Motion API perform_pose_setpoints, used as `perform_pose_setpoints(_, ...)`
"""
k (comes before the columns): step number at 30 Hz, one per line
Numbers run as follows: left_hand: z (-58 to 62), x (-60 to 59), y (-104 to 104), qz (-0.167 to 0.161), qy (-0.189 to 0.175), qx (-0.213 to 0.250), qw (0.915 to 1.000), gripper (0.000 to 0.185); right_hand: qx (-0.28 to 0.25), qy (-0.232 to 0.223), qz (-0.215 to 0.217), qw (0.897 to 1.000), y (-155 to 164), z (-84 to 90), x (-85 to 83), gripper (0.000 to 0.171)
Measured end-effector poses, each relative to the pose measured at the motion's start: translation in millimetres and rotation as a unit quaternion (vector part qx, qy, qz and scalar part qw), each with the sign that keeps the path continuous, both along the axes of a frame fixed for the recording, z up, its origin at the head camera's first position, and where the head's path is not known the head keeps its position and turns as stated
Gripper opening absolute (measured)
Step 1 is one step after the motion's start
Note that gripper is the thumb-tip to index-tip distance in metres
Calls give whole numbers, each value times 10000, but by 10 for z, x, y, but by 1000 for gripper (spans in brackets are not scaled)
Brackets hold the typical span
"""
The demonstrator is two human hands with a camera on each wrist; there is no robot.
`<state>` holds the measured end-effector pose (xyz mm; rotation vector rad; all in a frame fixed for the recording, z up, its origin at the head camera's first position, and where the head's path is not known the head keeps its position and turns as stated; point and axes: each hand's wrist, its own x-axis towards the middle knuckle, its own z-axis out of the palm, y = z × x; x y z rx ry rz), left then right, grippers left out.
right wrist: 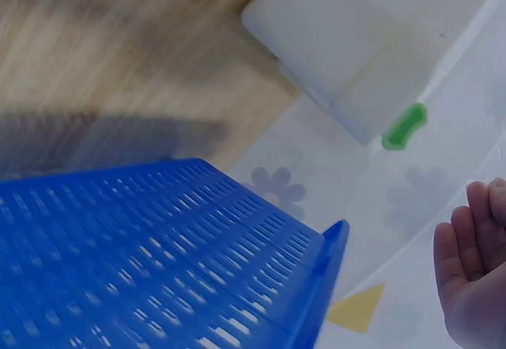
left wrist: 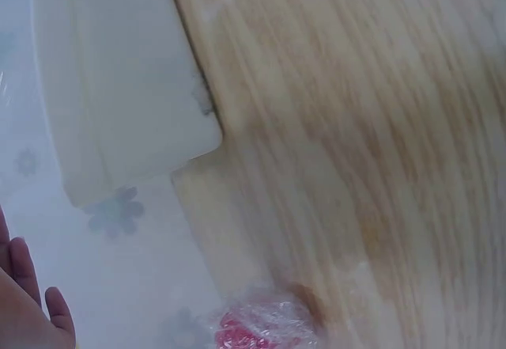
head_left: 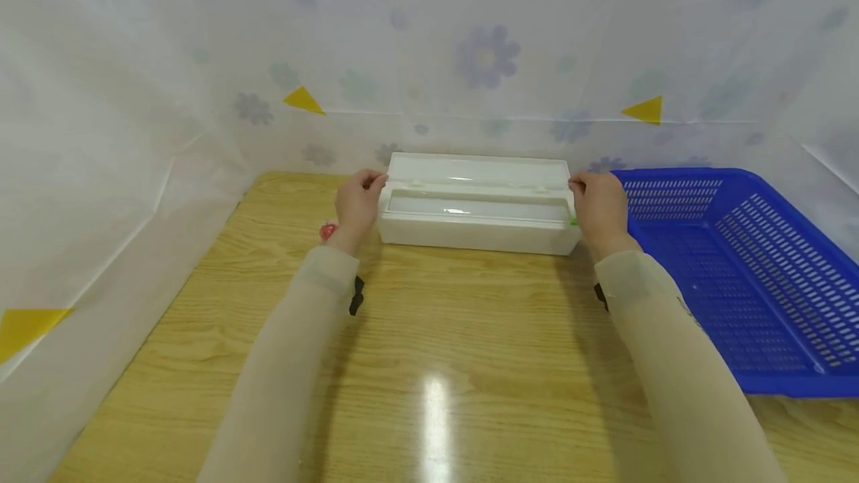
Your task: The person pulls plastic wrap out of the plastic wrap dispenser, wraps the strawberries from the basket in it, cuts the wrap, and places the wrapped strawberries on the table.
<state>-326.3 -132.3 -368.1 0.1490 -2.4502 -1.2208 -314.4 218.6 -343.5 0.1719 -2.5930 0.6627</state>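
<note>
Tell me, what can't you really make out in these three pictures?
- Long white plastic box, head view: what lies inside it is hidden by glare.
- Left hand and right hand, head view: their fingertips are hidden at the box ends, so the grip is unclear; in the wrist views the frame edge cuts off both hands.
- Small red wrapped thing, left wrist view: blurred, cut off by the bottom edge.
- Blue slotted plastic basket, head view: its right side runs out of frame.

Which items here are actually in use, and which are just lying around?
In use: white box, lid raised; left hand and right hand, one at each end.
Lying about: blue basket, red wrapped thing, wooden table.
</note>
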Motion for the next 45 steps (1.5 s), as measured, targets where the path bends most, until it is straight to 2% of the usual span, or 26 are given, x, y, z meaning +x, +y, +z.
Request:
perform_pose_setpoints(11,157,34,-47,-119,653,80,9978,20,-406,-622,-86,9972,2,192,86,29)
perform_pose_setpoints(19,291,98,-78,-229,913,54,9955,21,-382,-165,-2,9991,-3,334,194,23)
perform_pose_setpoints(24,404,166,-81,-330,1006,155,9943,24,-421,-32,67,9991,2,462,276,23)
perform_pose_setpoints(27,476,208,-80,-369,1015,302,9937,26,-519,-19,109,9986,7,529,316,25)
perform_pose_setpoints(32,559,268,-81,-461,1231,552,9898,26,-770,135,82,9969,5,594,374,25)
perform_pose_setpoints(38,622,347,-102,-786,1232,943,9848,28,-961,-74,69,9953,13,650,489,29)
perform_pose_setpoints(45,703,464,-97,-1131,1282,1462,9744,26,-1160,164,211,9929,47,718,618,29)
